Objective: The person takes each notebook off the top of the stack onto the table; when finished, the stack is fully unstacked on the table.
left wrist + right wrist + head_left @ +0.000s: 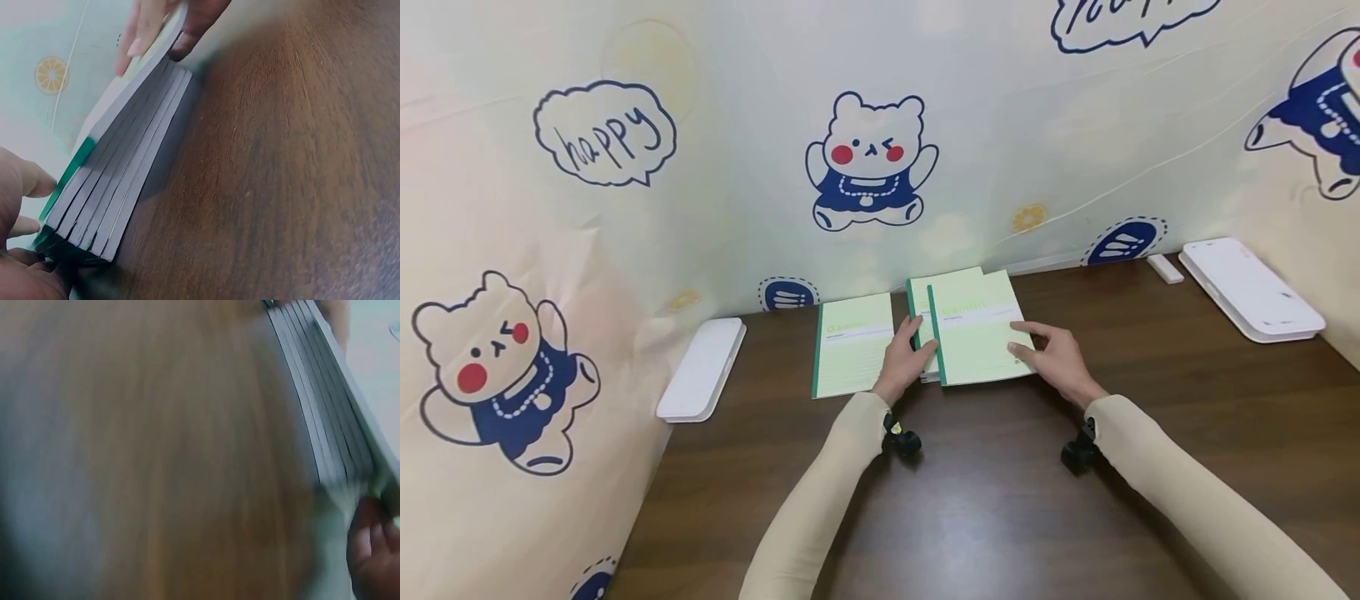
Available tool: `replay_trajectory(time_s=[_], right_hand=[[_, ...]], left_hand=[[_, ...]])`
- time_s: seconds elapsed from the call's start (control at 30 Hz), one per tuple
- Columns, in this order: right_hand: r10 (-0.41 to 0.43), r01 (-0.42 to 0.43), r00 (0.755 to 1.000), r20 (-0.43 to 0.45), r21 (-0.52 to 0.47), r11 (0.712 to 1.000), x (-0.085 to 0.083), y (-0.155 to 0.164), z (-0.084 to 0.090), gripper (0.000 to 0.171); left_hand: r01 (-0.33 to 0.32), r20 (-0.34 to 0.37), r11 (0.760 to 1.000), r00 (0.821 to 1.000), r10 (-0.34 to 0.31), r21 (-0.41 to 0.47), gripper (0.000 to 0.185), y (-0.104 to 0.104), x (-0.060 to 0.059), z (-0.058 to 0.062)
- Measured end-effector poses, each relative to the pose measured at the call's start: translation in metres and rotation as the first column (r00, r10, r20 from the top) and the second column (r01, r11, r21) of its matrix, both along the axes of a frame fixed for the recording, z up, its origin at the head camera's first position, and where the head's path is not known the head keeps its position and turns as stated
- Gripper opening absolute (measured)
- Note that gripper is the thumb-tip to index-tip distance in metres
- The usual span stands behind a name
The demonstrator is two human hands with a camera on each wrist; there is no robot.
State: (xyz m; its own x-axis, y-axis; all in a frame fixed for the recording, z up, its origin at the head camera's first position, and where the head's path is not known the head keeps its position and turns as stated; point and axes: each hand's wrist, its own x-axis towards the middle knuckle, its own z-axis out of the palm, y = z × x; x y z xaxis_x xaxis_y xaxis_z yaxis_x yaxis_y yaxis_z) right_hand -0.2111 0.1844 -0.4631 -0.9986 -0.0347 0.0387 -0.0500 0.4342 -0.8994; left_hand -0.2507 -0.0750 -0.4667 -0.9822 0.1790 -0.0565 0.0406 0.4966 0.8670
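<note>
A stack of several thin green notebooks [977, 329] lies at the middle of the brown table [1000, 500], with one lower book poking out at the back. My left hand [912, 348] grips the stack at its green spine side. My right hand [1028, 340] pinches the right edge of the top books. In the left wrist view the stack [119, 194] shows its page edges fanned, the left hand's fingers [22, 184] at the near corner and the right hand [175, 25] pinching the far corner. The blurred right wrist view shows the stack's edges [325, 406] and the right hand's fingers [375, 550].
A single green notebook [852, 344] lies flat just left of the stack. A white flat case [700, 371] sits at the left, another [1251, 287] at the back right beside a small white block [1165, 268]. A bear-print cloth [872, 158] walls in the table.
</note>
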Motion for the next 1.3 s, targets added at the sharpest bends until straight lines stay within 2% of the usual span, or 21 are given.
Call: replay_trajectory(time_s=[0.23,0.5,0.7,0.83,1.0,1.3], right_hand=[[-0.031,0.042,0.996,0.086,-0.121,0.992,-0.002,0.01,0.001,0.04],[-0.134,0.139,0.989,0.054,-0.11,0.984,-0.004,0.037,0.016,0.041],[-0.238,0.243,0.969,0.07,-0.077,0.967,-0.008,0.076,0.033,0.046],[-0.272,0.277,0.956,0.106,-0.029,0.961,-0.011,0.097,0.035,0.048],[-0.245,0.247,0.959,0.145,0.008,0.969,-0.016,0.106,0.025,0.049],[-0.177,0.172,0.977,0.122,0.049,0.984,-0.024,0.096,0.005,0.045]], left_hand=[[-0.033,0.0,0.999,0.999,0.033,-0.001,0.063,-0.009,0.004,-0.002],[-0.061,0.004,0.998,0.998,0.061,-0.008,0.063,-0.013,0.003,-0.007],[-0.047,0.009,0.999,0.999,0.047,-0.02,0.064,-0.01,0.002,-0.002],[-0.024,0.014,1.0,1.0,0.024,-0.016,0.064,-0.006,0.0,0.001],[-0.018,0.008,1.0,1.0,0.019,-0.02,0.063,0.0,-0.002,0.002],[-0.031,-0.005,0.999,0.999,0.031,-0.01,0.064,0.004,-0.001,0.002]])
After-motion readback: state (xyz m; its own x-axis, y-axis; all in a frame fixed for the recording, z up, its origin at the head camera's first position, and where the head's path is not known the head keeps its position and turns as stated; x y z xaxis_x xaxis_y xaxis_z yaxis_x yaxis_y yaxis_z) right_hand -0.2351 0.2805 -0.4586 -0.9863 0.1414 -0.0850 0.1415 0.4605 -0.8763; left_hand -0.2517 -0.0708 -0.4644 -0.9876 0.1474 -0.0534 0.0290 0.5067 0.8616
